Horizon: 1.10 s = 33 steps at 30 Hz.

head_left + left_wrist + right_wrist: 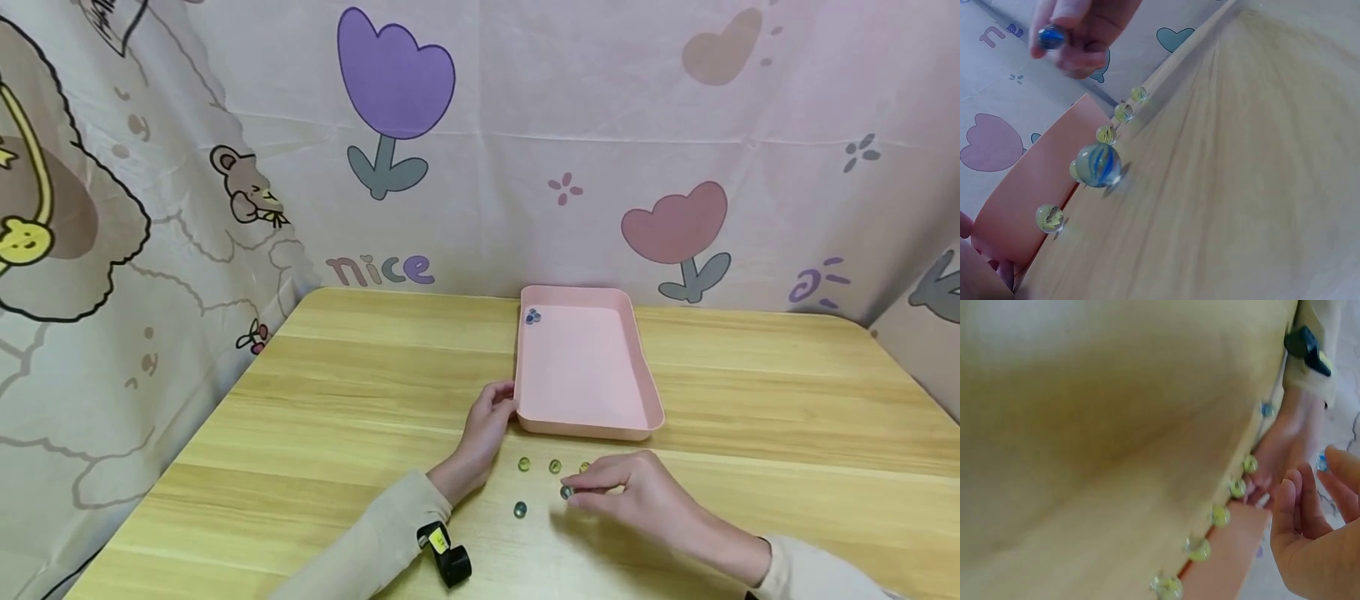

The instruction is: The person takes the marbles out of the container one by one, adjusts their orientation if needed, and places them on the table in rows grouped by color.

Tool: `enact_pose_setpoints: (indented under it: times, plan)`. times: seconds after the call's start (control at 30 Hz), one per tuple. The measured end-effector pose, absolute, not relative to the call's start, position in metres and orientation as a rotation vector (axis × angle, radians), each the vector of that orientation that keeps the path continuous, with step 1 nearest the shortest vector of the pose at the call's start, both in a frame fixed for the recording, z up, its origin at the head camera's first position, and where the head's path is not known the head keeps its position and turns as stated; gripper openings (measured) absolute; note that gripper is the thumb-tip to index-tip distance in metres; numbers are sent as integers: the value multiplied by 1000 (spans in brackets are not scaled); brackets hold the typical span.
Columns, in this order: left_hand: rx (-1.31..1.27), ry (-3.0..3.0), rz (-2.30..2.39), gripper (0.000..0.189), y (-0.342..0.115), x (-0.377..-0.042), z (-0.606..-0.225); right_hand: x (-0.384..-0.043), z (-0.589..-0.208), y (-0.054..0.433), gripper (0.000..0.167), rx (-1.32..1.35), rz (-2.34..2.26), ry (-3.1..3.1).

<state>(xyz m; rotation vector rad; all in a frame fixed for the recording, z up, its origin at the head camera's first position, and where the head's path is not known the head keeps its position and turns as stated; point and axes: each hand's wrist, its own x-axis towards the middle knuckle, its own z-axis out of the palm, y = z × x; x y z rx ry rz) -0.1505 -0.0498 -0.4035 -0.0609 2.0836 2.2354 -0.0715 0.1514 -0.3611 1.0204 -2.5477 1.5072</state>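
The fingers of the right hand (648,504) pinch a blue marble (567,492), partly covered, in front of the tray (581,358). The left hand (480,433) touches the tray's left wall near its front corner; with fingertips partly hidden, I cannot tell whether they grip it. Before the tray, yellow marbles (555,466) line the desk (375,358), some behind the right hand. Farther out lies a second blue marble (521,509). In the tray's far left corner, a bluish cluster (532,316) is too small to count.
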Motion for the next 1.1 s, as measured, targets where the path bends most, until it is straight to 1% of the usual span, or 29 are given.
enact_pose_setpoints:
  times: [0.17, 0.53, 0.8, 1.1]
  plan:
    - [-54, 2082, 2236, 38, -49, -151, -403, -66, -367, 150, 19, 979, 1524, -2594]
    - [-57, 2066, 2234, 38, -48, -152, -405, -63, -381, 152, 16, 1021, 1544, -2652]
    - [-31, 2070, 2245, 38, -49, -150, -402, -56, -382, 146, 16, 845, 1543, -2747]
    - [-56, 2073, 2233, 37, -50, -151, -404, -53, -386, 137, 14, 758, 1436, -2748]
